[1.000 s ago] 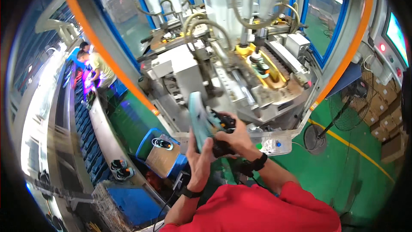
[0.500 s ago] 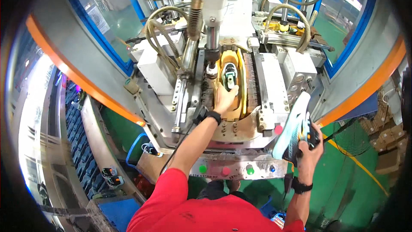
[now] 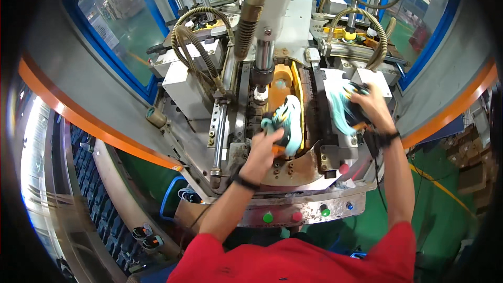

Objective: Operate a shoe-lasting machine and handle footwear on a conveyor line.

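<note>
My left hand (image 3: 259, 158) is closed on a shoe (image 3: 294, 120) with a teal and white sole and a dark upper with an orange part. That shoe is tilted over the near end of a yellow-walled mould (image 3: 283, 77) in the press. To the right, my right hand (image 3: 378, 109) grips another shoe (image 3: 341, 109), also teal and black, above the machine's white side block. Motion blurs this second shoe and the fingers around it. Between the mould's walls, a small pale patch shows at the far end.
A metal press rod (image 3: 264, 63) hangs at the mould's left. Ribbed hoses (image 3: 201, 13) arch over the side blocks. Along the near edge runs a button panel (image 3: 309, 213). Orange-edged guards (image 3: 99, 128) flank both sides. At far left, a conveyor (image 3: 86, 178) passes by, with shoes (image 3: 148, 237) near it.
My left hand has lifted its shoe out of the mould and drawn it toward me. With the other shoe, my right hand has come up from the lower right to over the machine.
</note>
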